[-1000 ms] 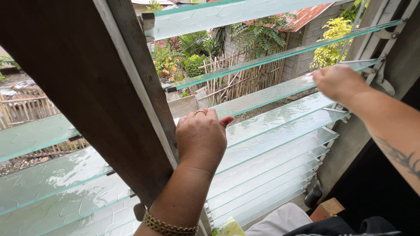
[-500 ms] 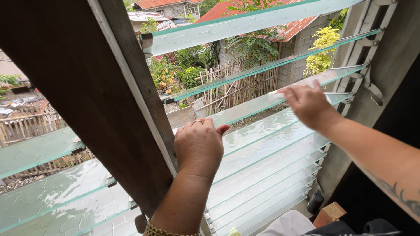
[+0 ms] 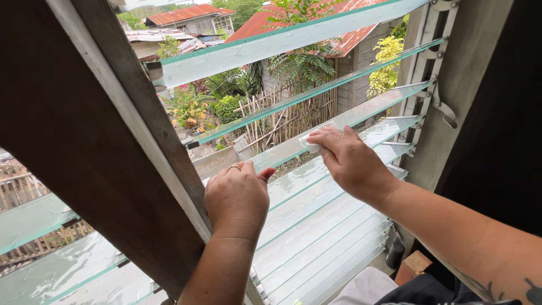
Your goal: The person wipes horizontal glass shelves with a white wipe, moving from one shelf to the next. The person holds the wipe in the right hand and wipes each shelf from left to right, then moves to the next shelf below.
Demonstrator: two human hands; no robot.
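Small white wiping cloth, bunched, pressed against the near edge of a frosted, patterned glass louvre slat, roughly midway along that slat's length; right hand closed over the cloth, fingers curled on top of it, a ring on one finger, knuckles toward the camera; only a corner of the cloth shows beyond the fingertips. Left hand lower and nearer the slat's left end, closed in a loose grip over the near edge of the same run of glass just beside the dark brown wooden window post, thumb stretched out to the right, a ring on one finger; whether its fingers wrap under the glass cannot be told. The two hands stand apart, the right one higher and farther along toward the right end. Further frosted slats stacked below and tilted open above; metal louvre brackets at the right ends, fixed to a grey concrete jamb. Through the gaps: a bamboo fence, green and yellow shrubs, rusty corrugated roofs.
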